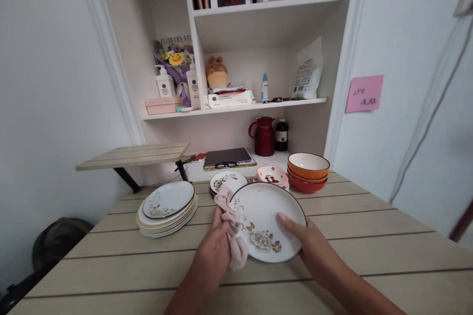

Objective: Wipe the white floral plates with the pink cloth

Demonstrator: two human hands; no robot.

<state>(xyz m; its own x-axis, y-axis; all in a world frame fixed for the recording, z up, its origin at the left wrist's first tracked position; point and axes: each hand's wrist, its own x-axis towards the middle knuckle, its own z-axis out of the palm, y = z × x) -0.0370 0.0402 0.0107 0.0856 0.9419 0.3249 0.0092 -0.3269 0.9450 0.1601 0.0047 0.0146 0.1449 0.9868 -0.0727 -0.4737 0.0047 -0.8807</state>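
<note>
A white plate with a dark rim and a grey-brown flower print is held tilted above the table. My right hand grips its right edge, thumb on the upper face and fingers hidden beneath. Against the plate's left edge, my left hand is closed on a pale pink cloth, which is bunched over the rim. To the left stands a stack of plates, its top one bearing a similar flower print. Just behind the held plate are smaller plates with dark rims.
Behind the plate sit a pink patterned dish and stacked orange and red bowls. Farther back are a red jug, a dark bottle and a dark flat folder with glasses. A raised wooden stand is at left.
</note>
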